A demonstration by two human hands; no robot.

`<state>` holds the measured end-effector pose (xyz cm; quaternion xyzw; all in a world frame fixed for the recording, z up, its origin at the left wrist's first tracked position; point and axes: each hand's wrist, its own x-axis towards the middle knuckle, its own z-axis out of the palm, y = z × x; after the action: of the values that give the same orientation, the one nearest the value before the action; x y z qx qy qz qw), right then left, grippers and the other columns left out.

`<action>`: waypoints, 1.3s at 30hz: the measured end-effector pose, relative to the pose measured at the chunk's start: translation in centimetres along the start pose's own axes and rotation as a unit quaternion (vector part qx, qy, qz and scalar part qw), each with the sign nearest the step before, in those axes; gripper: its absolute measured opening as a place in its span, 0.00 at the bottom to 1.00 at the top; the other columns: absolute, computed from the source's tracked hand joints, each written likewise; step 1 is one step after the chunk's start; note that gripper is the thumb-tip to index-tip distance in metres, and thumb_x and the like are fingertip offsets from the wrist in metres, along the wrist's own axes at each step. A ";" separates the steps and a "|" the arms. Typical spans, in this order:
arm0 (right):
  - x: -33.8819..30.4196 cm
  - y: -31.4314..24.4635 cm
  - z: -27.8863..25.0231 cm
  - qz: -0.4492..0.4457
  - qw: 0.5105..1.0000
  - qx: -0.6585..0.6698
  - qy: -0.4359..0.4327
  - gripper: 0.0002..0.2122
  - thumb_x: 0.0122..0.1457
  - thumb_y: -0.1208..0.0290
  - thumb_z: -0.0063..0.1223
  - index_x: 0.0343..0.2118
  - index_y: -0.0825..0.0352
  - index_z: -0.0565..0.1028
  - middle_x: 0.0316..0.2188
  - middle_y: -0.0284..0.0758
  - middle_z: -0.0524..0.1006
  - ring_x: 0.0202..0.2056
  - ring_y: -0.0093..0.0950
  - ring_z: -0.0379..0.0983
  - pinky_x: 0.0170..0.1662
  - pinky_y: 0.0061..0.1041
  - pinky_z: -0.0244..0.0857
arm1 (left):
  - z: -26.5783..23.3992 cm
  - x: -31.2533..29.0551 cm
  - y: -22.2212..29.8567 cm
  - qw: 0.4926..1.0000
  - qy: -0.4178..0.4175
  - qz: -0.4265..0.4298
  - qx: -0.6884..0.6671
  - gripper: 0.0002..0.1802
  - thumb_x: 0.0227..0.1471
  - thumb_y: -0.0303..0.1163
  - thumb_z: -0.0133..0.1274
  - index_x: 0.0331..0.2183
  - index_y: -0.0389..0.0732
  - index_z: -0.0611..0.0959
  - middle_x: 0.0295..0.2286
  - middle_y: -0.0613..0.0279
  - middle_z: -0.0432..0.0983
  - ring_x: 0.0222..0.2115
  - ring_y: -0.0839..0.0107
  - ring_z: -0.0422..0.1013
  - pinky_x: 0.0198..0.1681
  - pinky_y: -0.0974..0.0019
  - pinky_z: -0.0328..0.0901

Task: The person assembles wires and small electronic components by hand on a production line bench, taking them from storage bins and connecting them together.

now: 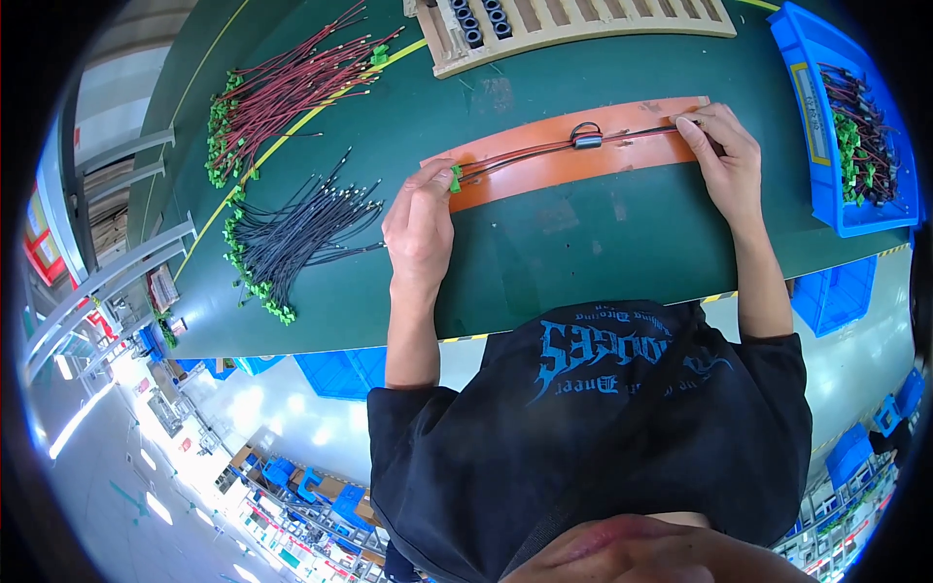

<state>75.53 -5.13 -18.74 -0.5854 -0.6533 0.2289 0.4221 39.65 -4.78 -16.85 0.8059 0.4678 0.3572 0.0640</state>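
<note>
Left hand point(420, 219): fingers pinching green connector point(456, 179) on wires point(525, 151)
Right hand point(727, 160): fingers pinching far end of wires
Wires: red and black, stretched over orange strip point(544, 185), dark core point(587, 142) near middle
Strip: flat on green worktop point(544, 272)
Label point(809, 114): on blue bin point(822, 189), too small to read
Shirt point(603, 447): black, blue lettering point(622, 352)

Red-and-black wires point(526, 153), orange strip point(575, 169)

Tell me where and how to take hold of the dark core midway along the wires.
Pinch the dark core across its short body, coming from above and the person's side. The wires leave its left and right ends, and a black loop arches on its far side, so the near side looks easiest to reach.
</note>
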 end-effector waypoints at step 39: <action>-0.3 -0.3 -0.2 0.013 1.000 0.013 0.001 0.07 0.59 0.74 0.60 0.35 0.73 0.81 0.28 0.37 0.78 0.34 0.29 0.73 0.40 0.24 0.67 | -1.9 0.7 1.5 0.982 -0.123 -0.143 -0.018 0.21 0.40 0.24 0.68 0.41 0.36 0.85 0.37 0.56 0.76 0.39 0.59 0.71 0.43 0.59 0.68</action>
<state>75.49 -5.51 -18.52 -0.5885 -0.6423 0.2424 0.4270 39.70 -5.43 -14.43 0.7669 0.5606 0.2508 0.1862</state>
